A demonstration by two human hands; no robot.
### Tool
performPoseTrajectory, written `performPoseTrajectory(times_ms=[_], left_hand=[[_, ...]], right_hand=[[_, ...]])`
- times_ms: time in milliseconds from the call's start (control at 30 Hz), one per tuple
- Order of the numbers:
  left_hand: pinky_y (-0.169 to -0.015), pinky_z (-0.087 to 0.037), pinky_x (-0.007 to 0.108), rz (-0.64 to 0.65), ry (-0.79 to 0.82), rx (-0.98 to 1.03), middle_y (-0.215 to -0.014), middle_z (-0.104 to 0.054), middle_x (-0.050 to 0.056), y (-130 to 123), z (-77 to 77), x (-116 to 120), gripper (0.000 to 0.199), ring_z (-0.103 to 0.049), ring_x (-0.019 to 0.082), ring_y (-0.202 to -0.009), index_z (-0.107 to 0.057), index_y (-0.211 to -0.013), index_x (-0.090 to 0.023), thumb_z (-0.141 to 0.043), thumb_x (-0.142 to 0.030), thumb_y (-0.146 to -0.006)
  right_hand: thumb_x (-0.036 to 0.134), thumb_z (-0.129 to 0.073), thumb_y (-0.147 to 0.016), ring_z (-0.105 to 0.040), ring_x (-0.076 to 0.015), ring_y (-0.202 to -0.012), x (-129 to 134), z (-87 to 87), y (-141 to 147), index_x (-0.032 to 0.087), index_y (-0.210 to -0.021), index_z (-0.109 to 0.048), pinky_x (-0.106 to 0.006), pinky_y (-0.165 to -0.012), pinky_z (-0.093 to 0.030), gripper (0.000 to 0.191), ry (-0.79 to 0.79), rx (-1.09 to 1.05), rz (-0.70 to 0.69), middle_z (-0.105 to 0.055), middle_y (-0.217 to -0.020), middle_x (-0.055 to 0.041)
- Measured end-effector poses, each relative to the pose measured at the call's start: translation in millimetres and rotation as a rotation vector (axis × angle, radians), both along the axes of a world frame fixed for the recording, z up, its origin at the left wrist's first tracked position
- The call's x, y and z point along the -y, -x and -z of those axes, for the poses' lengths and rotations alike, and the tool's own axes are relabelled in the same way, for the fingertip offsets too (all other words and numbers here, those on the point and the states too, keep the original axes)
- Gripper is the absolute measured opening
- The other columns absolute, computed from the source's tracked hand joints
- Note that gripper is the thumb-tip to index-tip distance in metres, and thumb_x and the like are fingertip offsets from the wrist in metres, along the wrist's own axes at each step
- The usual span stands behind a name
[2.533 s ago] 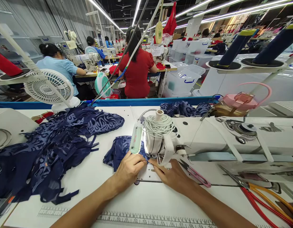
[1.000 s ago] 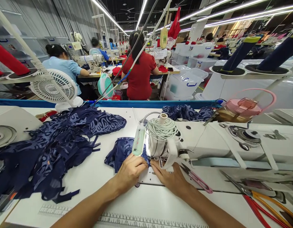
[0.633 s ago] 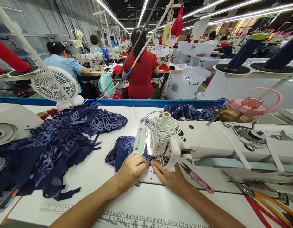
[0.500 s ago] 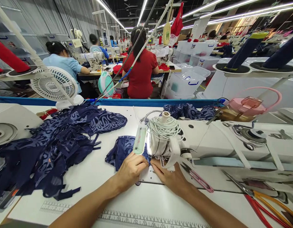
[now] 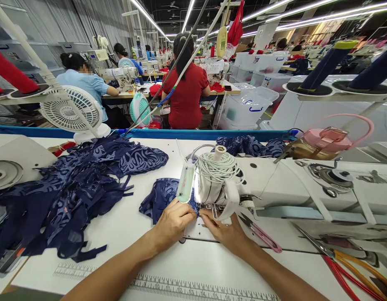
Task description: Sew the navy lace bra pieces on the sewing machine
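A navy patterned fabric piece (image 5: 164,195) lies under the needle area of the white sewing machine (image 5: 212,190). My left hand (image 5: 176,219) is closed on the fabric's near edge, thumb and forefinger pinched just left of the presser foot. From the other side my right hand (image 5: 226,230) pinches the same edge, its fingertips partly behind the machine's white guard. Both sets of fingertips nearly meet in front of the foot. A green-lit lamp (image 5: 185,184) hangs over my left knuckles. The needle itself is hidden.
A heap of navy cut pieces (image 5: 83,188) covers the table's left. Pink-handled snips (image 5: 262,234) and orange-handled scissors (image 5: 344,259) lie right of my right hand. Behind stand a white fan (image 5: 71,108) and a pink-lidded bottle (image 5: 327,138). Co-workers sit at machines beyond.
Both hands stay in almost the same place at the presser foot, still pinching the fabric. The view has shifted slightly. In the background, a co-worker's head at the left has moved.
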State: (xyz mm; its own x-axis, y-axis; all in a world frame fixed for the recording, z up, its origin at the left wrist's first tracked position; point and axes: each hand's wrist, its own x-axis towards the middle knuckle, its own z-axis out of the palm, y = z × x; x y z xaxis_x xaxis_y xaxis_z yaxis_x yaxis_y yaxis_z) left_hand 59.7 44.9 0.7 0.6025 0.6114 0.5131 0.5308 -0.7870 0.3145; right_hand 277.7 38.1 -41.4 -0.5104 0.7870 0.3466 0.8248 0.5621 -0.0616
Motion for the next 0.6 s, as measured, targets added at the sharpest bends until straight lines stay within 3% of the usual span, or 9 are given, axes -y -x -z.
performPoseTrajectory(times_ms=[367,600], left_hand=[[-0.089,-0.051,0.039,-0.003,0.006,0.008,-0.09,-0.069,0.004,1.2,5.7,-0.7,0.035,-0.064,0.017,-0.091,-0.064,-0.101,-0.017,-0.041,0.004,-0.086],[-0.091,-0.05,0.039,0.0,0.0,0.005,-0.09,-0.069,0.004,0.8,4.7,-0.8,0.034,-0.064,0.016,-0.091,-0.064,-0.1,-0.017,-0.041,0.004,-0.086]], right_hand=[[0.027,-0.046,-0.093,-0.057,-0.0181,-0.067,1.2,12.4,-4.2,0.024,-0.098,-0.069,-0.027,-0.059,-0.035,0.024,-0.026,0.02,-0.002,-0.065,-0.073,-0.0077],[0.03,-0.048,-0.094,-0.059,-0.0184,-0.073,2.2,19.7,-6.8,0.024,-0.103,-0.068,-0.027,-0.064,-0.038,0.023,-0.062,0.012,-0.012,-0.065,-0.078,-0.0079]])
